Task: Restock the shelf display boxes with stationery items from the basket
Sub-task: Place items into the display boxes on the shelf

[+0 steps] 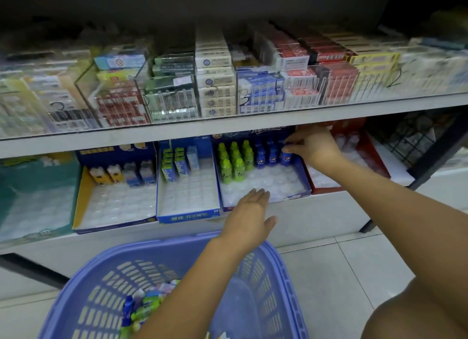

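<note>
Blue and bottle-shaped, the stationery item (286, 157) is pinched in the fingertips of the right hand (314, 143) at the back right corner of the dark blue display box (291, 199), just beside the row of matching blue bottles (266, 154), with the green bottles (234, 161) further left. The left hand (249, 212) lies flat and open, fingers straight, over that box's front rim, and below it the lilac basket (278, 262) holds more mixed items (144, 305) in a heap. Flanking the box are a blue-and-white box (187, 216) on the left and a red box (379, 161) on the right, all under the grey shelf (228, 126).
</note>
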The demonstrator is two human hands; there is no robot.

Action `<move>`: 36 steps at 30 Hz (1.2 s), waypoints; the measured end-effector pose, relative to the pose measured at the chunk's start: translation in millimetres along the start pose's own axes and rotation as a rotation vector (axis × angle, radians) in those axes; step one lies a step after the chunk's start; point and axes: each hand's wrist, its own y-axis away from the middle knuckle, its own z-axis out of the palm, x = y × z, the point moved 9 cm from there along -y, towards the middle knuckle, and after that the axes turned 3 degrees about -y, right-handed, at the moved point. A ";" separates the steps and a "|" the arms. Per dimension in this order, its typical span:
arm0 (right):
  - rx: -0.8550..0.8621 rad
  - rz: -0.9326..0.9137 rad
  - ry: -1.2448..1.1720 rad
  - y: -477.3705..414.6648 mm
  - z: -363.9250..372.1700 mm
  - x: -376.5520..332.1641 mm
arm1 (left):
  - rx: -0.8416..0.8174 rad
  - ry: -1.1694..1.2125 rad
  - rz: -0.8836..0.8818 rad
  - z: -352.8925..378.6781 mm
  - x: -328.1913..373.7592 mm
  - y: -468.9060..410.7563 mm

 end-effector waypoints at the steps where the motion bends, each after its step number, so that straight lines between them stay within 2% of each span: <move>1: -0.016 -0.004 0.053 -1.2 3.8 3.0 | 0.009 0.001 0.010 0.3 -1.4 0.3; 4: -0.046 0.005 0.117 -2.9 11.2 10.8 | 0.023 0.009 0.026 -0.6 -4.0 0.2; 13: -0.043 0.075 0.037 1.9 15.1 19.9 | -0.005 0.025 0.013 -0.6 -4.2 -0.8; 15: -0.073 0.079 0.095 5.2 16.9 17.1 | -0.008 0.047 0.008 -5.4 -1.5 3.4; 17: -0.112 0.045 0.220 12.8 20.2 4.6 | 0.067 0.088 0.021 -19.7 2.1 13.4; 19: -0.078 -0.038 0.267 23.4 19.4 -18.3 | 0.194 0.154 0.043 -38.1 -1.3 31.9; 21: -0.010 -0.128 0.186 41.3 16.1 -49.8 | 0.241 0.223 0.043 -40.0 -17.9 56.7; 22: -0.025 -0.165 0.125 52.8 19.4 -66.3 | 0.209 0.227 0.018 -30.7 -32.1 68.8; 24: -0.236 -0.236 0.111 81.7 50.2 -95.2 | 0.020 0.159 -0.087 8.5 -67.8 93.4; 27: -0.764 -0.298 0.265 152.8 135.3 -113.4 | -0.319 0.052 -0.216 81.6 -112.2 134.1; 30: -1.118 -0.218 0.323 223.9 211.1 -99.8 | -0.573 -0.019 -0.207 142.9 -130.1 173.8; 33: -1.266 -0.166 0.388 278.3 271.5 -79.7 | -0.737 -0.103 -0.199 183.5 -148.0 207.9; 36: -1.324 -0.172 0.428 316.5 314.8 -66.0 | -0.798 -0.110 -0.205 202.5 -159.2 227.7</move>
